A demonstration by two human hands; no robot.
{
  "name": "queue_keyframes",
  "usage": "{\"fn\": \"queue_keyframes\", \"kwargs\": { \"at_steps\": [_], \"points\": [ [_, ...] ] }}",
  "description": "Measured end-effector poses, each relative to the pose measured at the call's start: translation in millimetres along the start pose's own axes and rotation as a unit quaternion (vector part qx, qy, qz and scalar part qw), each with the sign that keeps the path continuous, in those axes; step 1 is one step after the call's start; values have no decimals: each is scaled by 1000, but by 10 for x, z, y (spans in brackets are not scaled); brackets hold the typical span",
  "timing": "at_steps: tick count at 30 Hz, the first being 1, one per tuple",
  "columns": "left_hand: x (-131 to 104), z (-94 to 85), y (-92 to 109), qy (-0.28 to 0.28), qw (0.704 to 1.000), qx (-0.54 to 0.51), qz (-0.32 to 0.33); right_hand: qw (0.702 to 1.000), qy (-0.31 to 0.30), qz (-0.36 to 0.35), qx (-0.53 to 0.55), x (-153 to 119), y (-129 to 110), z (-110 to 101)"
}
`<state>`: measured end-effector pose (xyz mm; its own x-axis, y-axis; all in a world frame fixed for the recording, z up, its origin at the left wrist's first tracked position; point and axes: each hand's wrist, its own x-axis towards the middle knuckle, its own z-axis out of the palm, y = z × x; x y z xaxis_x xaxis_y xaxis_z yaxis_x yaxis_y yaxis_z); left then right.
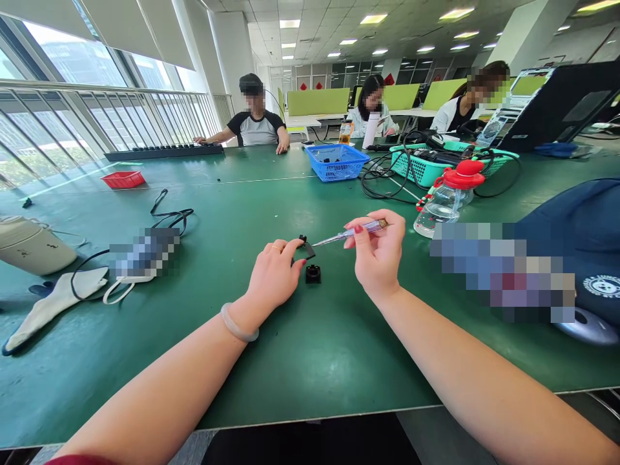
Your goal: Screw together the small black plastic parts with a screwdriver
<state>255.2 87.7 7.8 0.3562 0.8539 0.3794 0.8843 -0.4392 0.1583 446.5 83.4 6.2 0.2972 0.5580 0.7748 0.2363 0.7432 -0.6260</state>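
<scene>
My right hand (380,255) grips a slim screwdriver (365,229) with a see-through purplish handle. Its metal shaft slants down to the left, and the tip ends at a small flat black part (308,250) near my left fingertips. Thumb and fingers of my left hand (275,274) are closed on that black part, low over the green table; they hide some of it. A tiny black piece (303,239) shows just behind my left index finger. Close in front lies a small square black component (313,274) with a round opening, apart from both hands.
On the green table (339,368) stand a blue basket (339,169), a teal basket (416,169) with cables and a red-lidded bottle (443,203). At left are a red tray (123,179), a glove (55,303) and a cable (172,216). Several people sit beyond.
</scene>
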Motion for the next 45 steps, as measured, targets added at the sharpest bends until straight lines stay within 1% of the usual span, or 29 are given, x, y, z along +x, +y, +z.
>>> {"fn": "queue_keyframes", "kwargs": {
  "at_steps": [1, 2, 4, 7, 9, 11, 14, 18, 21, 24, 28, 31, 37, 41, 45],
  "points": [
    [3, -7, -21, -11, 999, 24, -22, 1000, 7, 1, -7, 4, 23, -5],
    [3, -13, -42, -26, 998, 48, -39, 1000, 0, 9, -21, 5, 56, -9],
    [-10, -20, -77, -66, 992, 93, -57, 996, -49, 39, -62, -2, 145, -9],
    [-46, -19, -97, -127, 981, 135, -57, 980, -128, 90, -119, -20, 297, 17],
    [-64, -14, -93, -149, 977, 143, -54, 974, -156, 112, -123, -26, 384, 51],
    [-72, -7, -83, -153, 977, 139, -54, 969, -178, 130, -112, -29, 447, 87],
    [-70, 6, -63, -142, 981, 123, -55, 962, -212, 145, -97, -32, 484, 123],
    [-66, 27, -38, -131, 985, 86, -67, 957, -233, 128, -116, -34, 445, 115],
    [-67, 57, -29, -103, 992, 41, -54, 961, -220, 112, -125, -30, 379, 79],
    [-50, 105, -24, -82, 996, -20, -38, 975, -173, 103, -97, -23, 317, 38],
    [23, 174, -6, -115, 991, -67, -29, 987, -97, 91, -93, -10, 284, 9],
    [69, 198, 16, -132, 988, -85, -7, 989, -63, 92, -97, 11, 295, -4],
    [10, 176, 69, -123, 978, -139, 99, 991, -15, 103, -86, 63, 348, -62],
    [-21, 184, 85, -118, 978, -141, 101, 990, 14, 121, -68, 86, 392, -91],
    [-36, 174, 104, -144, 976, -136, 93, 988, 25, 146, -53, 102, 415, -94]
  ]
}}
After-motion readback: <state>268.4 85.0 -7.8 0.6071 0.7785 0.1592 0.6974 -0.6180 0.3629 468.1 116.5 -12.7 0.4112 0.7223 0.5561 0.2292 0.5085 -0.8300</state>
